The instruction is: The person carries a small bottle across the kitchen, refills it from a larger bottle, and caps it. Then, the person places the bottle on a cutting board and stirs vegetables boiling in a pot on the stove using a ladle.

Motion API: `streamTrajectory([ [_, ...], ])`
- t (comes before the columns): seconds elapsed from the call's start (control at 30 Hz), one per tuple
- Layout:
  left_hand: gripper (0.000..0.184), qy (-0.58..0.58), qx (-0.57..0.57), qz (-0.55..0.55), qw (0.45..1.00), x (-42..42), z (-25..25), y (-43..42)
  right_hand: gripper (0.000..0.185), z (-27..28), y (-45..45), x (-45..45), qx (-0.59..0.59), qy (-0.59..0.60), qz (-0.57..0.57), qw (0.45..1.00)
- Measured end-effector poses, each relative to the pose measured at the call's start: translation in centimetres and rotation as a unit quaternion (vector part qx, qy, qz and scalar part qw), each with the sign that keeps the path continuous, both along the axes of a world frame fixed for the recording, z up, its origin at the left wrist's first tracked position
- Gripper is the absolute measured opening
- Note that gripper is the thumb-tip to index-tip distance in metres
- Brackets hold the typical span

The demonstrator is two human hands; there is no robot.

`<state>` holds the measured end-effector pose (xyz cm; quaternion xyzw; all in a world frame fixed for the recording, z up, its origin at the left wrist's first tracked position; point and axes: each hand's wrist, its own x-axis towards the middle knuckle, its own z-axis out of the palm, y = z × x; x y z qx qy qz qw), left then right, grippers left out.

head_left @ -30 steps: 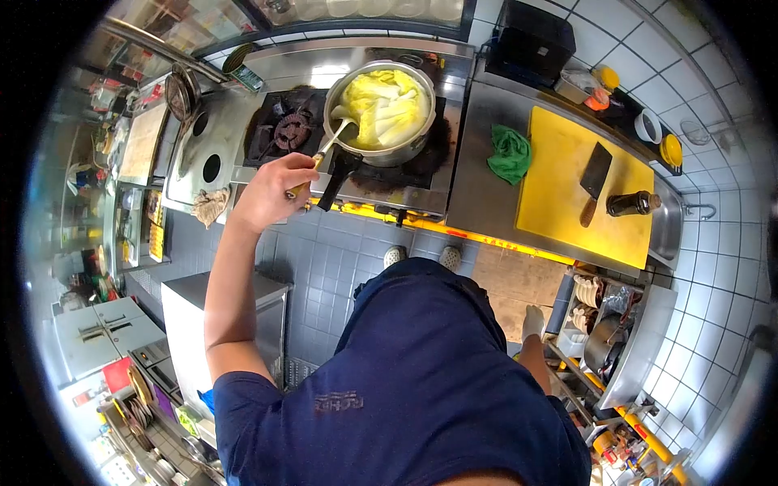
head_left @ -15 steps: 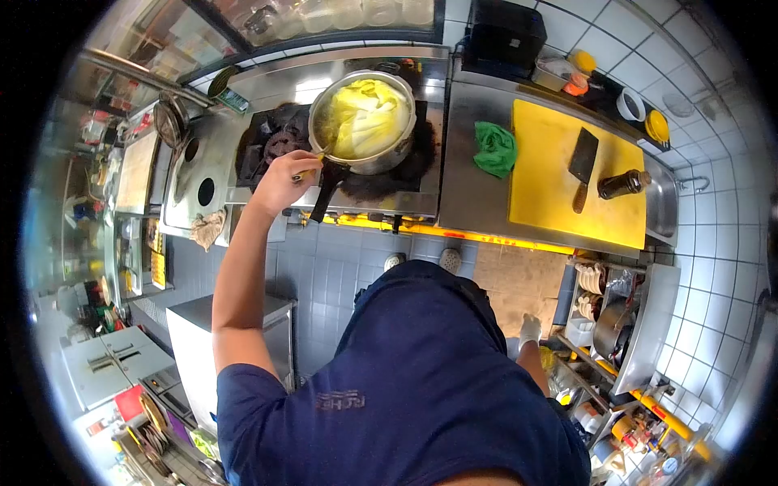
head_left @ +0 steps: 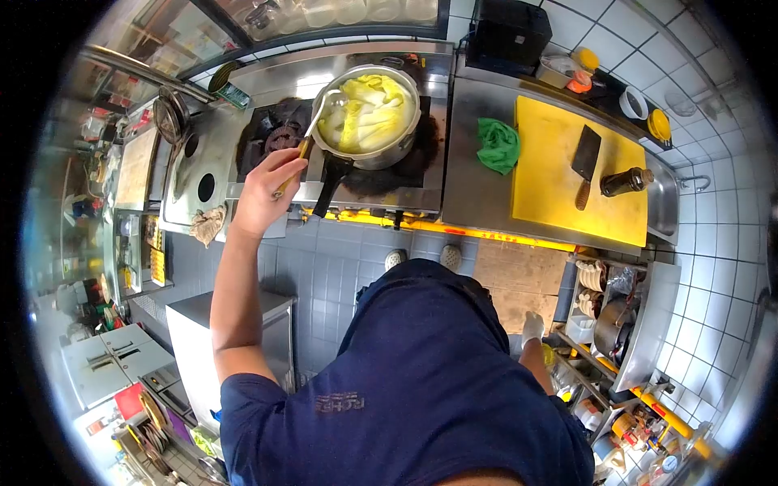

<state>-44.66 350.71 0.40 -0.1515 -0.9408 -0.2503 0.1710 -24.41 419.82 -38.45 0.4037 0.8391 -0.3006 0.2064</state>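
Observation:
My left hand (head_left: 271, 188) is closed around the yellow-brown handle of a metal ladle (head_left: 314, 118), whose curved end is at the left rim of the pot. The metal pot (head_left: 395, 152) sits on the stove, its long black handle (head_left: 328, 188) pointing toward me. Pale yellow-green cabbage leaves (head_left: 373, 121) lie in liquid inside it. Low at my right side hangs my right hand (head_left: 532, 326), covered in white that looks like a glove. It is near the open under-counter shelves, and its fingers are too small to make out.
Right of the stove, a yellow cutting board (head_left: 547, 178) bears a cleaver (head_left: 586, 154) and a dark bottle (head_left: 626, 182) lying on its side. A green cloth (head_left: 497, 146) lies beside the board. Farther right is a sink (head_left: 663, 202). A white-topped cabinet (head_left: 194, 340) stands behind my left arm.
My left hand has drawn back left and toward me, lifting the ladle's end up out of the leaves to the pot's rim. The leaves have shifted and lie lower.

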Motion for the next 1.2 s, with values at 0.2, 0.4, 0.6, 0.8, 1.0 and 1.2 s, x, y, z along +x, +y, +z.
streamTrajectory([
  [0.2, 0.029, -0.011, 0.022, 0.0, 1.0, 2.2, 3.3, 1.9, 0.043, -1.4, 0.7, -0.9, 0.014, 0.078, 0.057, 0.995],
  [0.4, 0.028, -0.032, 0.013, -0.03, 0.999, 2.0, 0.3, 4.4, 0.036, -2.6, 0.4, -0.8, 0.04, 0.071, 0.108, 0.991],
  [0.6, 0.027, -0.039, -0.012, -0.026, 0.999, 0.1, -3.9, 4.4, 0.038, -4.9, 2.1, 0.6, 0.047, 0.068, 0.179, 0.98],
  [0.8, 0.024, -0.03, 0.011, -0.008, 0.999, -2.3, -6.5, 4.1, 0.05, -1.1, 0.3, 0.2, 0.0, 0.031, 0.003, 1.0],
  [1.0, 0.024, -0.048, 0.033, 0.007, 0.998, -4.2, -7.8, 3.5, 0.053, -2.6, 0.5, 2.1, 0.01, 0.035, 0.028, 0.999],
  [1.2, 0.028, -0.062, 0.039, 0.01, 0.997, -4.7, -8.0, 2.4, 0.056, -1.1, -0.7, 2.2, -0.008, 0.012, -0.016, 1.0],
])
